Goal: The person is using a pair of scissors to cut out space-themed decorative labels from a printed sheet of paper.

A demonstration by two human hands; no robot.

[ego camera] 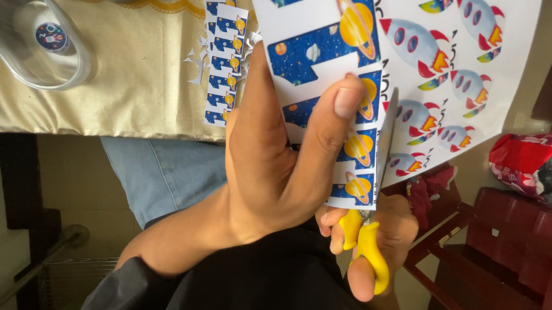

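Note:
My left hand [275, 167] pinches a white printed sheet [420, 49] from below, with the thumb pressed on a column of small blue squares showing yellow ringed planets. The sheet also carries rocket pictures on its right side. My right hand [378, 242] is shut on the yellow handles of a pair of scissors [372, 248], just under the sheet's lower edge. The scissor blade [387, 135] points up into the paper, between the planet column and the rockets.
A beige tablecloth [135, 72] covers the table at the top left, bearing a clear plastic container [17, 53], a cut strip of planet squares [224, 58] and small paper scraps. Dark red wooden furniture [503, 261] and a red bag [527, 162] are on the right.

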